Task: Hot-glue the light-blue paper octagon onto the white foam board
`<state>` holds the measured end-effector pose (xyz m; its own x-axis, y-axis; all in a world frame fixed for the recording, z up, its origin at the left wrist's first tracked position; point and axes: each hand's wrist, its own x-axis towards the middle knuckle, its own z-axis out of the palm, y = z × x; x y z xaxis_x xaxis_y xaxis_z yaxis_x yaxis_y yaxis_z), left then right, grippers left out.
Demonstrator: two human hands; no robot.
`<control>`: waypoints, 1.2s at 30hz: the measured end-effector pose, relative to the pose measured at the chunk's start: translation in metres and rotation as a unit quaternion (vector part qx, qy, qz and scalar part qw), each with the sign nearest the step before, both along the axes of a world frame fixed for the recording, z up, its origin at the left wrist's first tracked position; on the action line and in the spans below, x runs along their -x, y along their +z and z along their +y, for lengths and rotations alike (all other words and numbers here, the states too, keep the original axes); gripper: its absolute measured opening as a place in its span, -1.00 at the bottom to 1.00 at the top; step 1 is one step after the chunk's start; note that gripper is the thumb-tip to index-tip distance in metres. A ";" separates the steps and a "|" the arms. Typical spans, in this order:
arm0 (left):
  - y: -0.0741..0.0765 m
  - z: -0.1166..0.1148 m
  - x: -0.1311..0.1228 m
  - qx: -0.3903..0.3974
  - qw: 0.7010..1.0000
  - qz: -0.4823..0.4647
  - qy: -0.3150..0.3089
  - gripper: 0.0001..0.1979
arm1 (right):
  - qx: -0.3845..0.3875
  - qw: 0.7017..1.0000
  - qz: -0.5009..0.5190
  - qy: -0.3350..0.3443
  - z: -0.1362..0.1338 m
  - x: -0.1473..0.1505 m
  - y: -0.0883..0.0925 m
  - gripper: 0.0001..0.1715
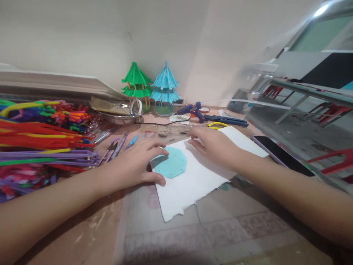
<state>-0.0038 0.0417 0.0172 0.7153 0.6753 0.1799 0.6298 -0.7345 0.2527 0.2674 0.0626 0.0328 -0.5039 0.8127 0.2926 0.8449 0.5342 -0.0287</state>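
Observation:
A light blue octagonal piece with small dark dots near its edge lies flat on a white sheet of board. The board's near edge is ragged. My left hand is at the octagon's left side, thumb and fingers apart, with the fingertips at the board and the octagon's edge. Over the board's far side, right of the octagon, is my right hand. Its fingers are bent and spaced from the thumb, and nothing shows between them.
Bundles of coloured pipe cleaners lie at left, near pens. Behind stand a green tiered model and a blue one, beside a hot glue gun. A phone lies at right, near yellow-handled scissors.

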 end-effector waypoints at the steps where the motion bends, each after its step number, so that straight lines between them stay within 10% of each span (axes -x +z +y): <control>1: 0.000 0.001 0.001 0.000 1.000 -0.003 -0.004 -0.35 | 0.009 1.000 -0.008 -0.012 -0.001 0.001 -0.003 -0.72; 10: -0.002 0.007 0.000 0.027 1.000 -0.006 -0.011 -0.39 | 0.054 0.997 -0.020 -0.053 0.013 -0.003 0.012 -0.71; 26: -0.005 0.013 0.005 0.015 0.999 -0.005 -0.050 -0.44 | 0.050 0.963 -0.157 0.212 0.076 0.043 0.016 -0.74; 32: -0.007 0.015 0.006 0.015 0.999 -0.009 -0.046 -0.44 | -0.037 0.988 0.052 0.142 0.053 0.026 0.015 -0.69; 36: -0.007 0.016 0.006 0.028 0.999 -0.012 -0.044 -0.43 | -0.017 0.966 0.134 0.219 0.022 0.008 0.012 -0.70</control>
